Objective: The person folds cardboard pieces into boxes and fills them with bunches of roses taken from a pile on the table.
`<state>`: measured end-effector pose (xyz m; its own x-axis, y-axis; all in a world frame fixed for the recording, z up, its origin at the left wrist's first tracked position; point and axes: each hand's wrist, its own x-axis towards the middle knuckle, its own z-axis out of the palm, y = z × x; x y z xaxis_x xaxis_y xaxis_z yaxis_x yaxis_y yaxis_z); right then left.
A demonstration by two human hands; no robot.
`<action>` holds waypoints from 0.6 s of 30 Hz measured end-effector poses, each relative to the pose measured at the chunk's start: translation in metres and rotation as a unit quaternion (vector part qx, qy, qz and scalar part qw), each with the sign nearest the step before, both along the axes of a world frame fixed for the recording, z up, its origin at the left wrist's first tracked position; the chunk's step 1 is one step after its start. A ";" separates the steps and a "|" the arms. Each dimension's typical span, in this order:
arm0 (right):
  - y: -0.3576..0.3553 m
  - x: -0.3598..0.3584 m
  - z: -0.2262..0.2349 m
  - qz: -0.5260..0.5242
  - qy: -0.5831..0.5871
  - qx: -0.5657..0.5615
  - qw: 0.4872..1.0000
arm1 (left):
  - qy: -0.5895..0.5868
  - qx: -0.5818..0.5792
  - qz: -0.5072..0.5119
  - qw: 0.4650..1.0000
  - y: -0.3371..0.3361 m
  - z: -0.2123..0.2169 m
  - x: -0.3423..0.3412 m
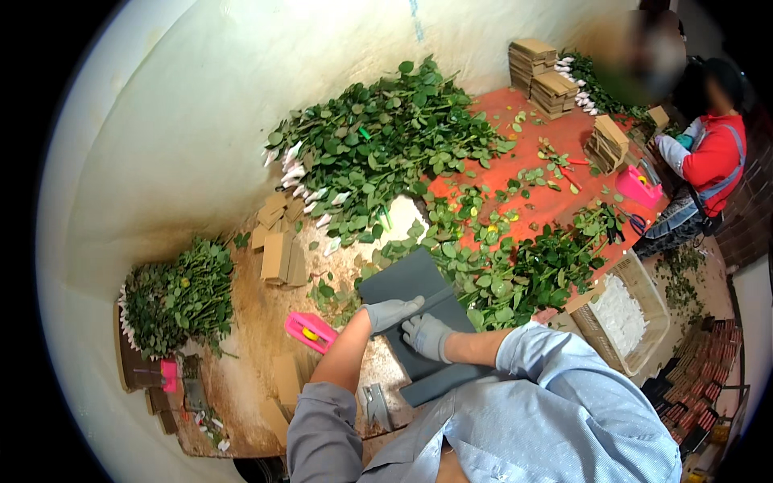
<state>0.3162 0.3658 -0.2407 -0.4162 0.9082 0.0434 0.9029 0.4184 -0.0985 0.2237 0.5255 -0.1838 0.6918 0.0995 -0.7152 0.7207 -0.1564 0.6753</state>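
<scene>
Both hands wear grey gloves and rest on a dark grey folded sheet (419, 282) lying on the table in front of me. My left hand (389, 312) lies flat on the sheet's left part, fingers pointing right. My right hand (427, 336) presses on the sheet just below it, fingers curled. A pink tool with a yellow spot (310, 331) sits on the table just left of my left forearm. Leafy green stems (515, 274) lie to the right of the sheet.
A big heap of leafy stems (378, 145) covers the table's middle, another bunch (179, 294) sits at left. Brown cardboard pieces (278, 241) and stacks (551, 84) lie about. A mesh basket (628, 314) stands at right. Another person in red (713, 153) works at the far end.
</scene>
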 end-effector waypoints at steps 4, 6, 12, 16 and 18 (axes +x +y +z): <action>-0.001 0.003 0.008 -0.010 0.008 -0.019 1.000 | 0.032 -0.098 0.059 0.993 -0.004 0.020 0.015; -0.001 0.005 0.011 -0.019 0.020 -0.008 1.000 | 0.023 -0.052 0.046 0.997 0.003 0.002 0.020; 0.003 0.013 0.008 -0.012 0.017 0.021 1.000 | -0.003 0.200 -0.010 0.980 0.007 -0.011 0.030; 0.006 0.013 0.007 -0.003 -0.001 0.000 1.000 | -0.149 0.499 0.061 0.851 -0.031 0.040 0.014; 0.007 0.012 0.001 -0.003 0.001 0.005 1.000 | -0.167 0.544 0.037 0.821 -0.038 0.024 0.009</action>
<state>0.3286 0.3726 -0.2395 -0.4103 0.9104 0.0528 0.9054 0.4136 -0.0956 0.2331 0.4880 -0.1603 0.7950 0.6042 0.0540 0.5576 -0.7629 0.3272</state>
